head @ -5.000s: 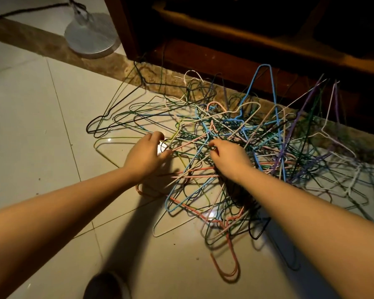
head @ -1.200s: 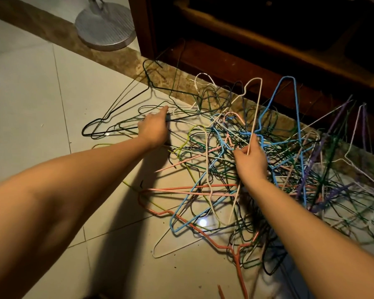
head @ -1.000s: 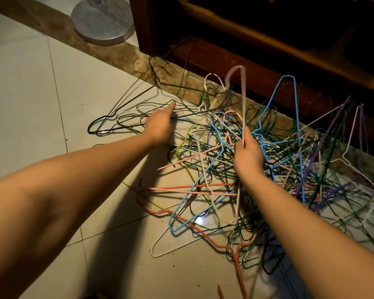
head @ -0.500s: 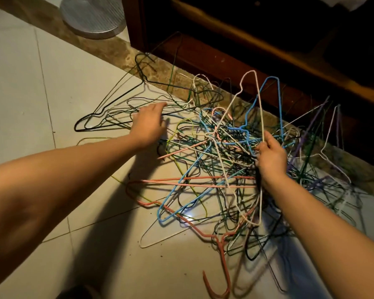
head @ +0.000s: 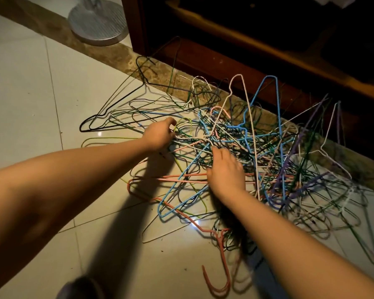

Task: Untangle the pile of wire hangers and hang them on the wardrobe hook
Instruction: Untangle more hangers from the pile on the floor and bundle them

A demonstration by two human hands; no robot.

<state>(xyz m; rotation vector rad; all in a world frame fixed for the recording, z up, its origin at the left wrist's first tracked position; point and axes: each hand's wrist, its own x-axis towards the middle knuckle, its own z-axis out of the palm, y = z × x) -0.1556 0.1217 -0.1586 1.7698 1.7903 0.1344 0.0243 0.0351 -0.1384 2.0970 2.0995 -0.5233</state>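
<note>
Pale tiled floor (head: 41, 93) carries the pile of wire hangers (head: 231, 134). The left hand (head: 158, 135) curls its fingers (head: 171, 123) round wires at the pile's left edge, and the right hand (head: 225, 172) sinks its fingers (head: 216, 153) mid-tangle, where I cannot tell whether they grip. Just beyond the right fingers a pale hanger (head: 251, 130) stands upright, hook upward, with the wardrobe (head: 203, 61) behind.

Reaching forward and down with both bare forearms into the hanger pile (head: 268, 147). Gripping wires at its left edge with the left hand (head: 159, 134), fingers curled. Laying the right hand (head: 226, 171) palm down on its middle, fingertips buried among wires, grasp unclear.
</note>
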